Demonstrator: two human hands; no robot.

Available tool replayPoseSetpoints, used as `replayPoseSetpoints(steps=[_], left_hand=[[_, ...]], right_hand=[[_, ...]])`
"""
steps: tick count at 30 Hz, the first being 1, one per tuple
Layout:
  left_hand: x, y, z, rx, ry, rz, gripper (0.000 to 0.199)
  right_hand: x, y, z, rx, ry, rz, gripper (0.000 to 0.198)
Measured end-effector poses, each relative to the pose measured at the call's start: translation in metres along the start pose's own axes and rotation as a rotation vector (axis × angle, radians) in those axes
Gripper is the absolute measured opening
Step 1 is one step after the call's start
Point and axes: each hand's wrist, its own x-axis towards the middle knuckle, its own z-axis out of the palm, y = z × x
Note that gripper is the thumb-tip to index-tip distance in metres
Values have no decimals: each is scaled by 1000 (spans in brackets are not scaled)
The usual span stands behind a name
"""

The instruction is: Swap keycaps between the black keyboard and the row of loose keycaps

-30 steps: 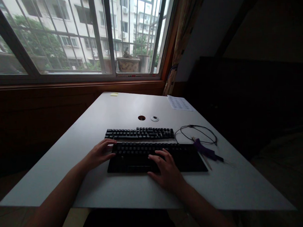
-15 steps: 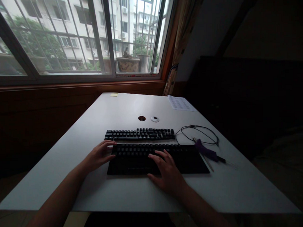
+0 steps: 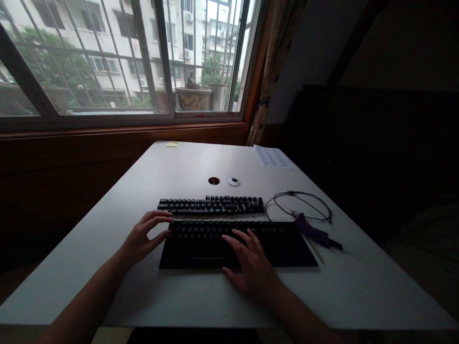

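A wide black keyboard lies flat on the white table. Keys show in its back rows, while its front part looks flat and dark. At its back left corner is my left hand, thumb and fingers apart, with the tips close to the corner; contact is hard to make out. My right hand is spread over the keyboard's middle, fingertips at the keys and thumb near the front edge. Just behind lie black keycaps in rows, apparently a separate group.
To the right are a looped black cable, a purple-handled tool with thin wire ends, and a slim stick. Farther back are a round hole, a white round cover, printed paper and a yellow note.
My left hand has shifted slightly left, and its thumb and fingers are a bit farther apart. My right hand has barely moved. The whole view has tilted a little.
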Motion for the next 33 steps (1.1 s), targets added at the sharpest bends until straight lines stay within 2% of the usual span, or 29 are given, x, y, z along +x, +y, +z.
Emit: replayPoseSetpoints(steps=[3, 5, 9, 13, 17, 24, 29, 33], left_hand=[[17, 10, -5, 101, 109, 62, 15], [34, 13, -5, 149, 130, 82, 11], [80, 8, 11, 248, 36, 67, 12], [126, -9, 40, 360, -97, 29, 13], [158, -23, 64, 388, -178, 21, 14], [178, -35, 85, 400, -303, 6, 20], [185, -40, 87, 422, -355, -6, 19], [188, -45, 85, 459, -348, -39, 15]], right_hand=[[-1, 0, -2, 42, 38, -23, 64], [-2, 0, -3, 47, 58, -57, 63], [-2, 2, -5, 58, 112, -71, 60], [-3, 5, -9, 95, 162, -58, 54], [-6, 8, -12, 125, 203, 3, 48], [-7, 13, -14, 173, 297, 70, 44], [-7, 14, -16, 206, 309, 65, 45], [-8, 15, -15, 235, 301, 71, 46]])
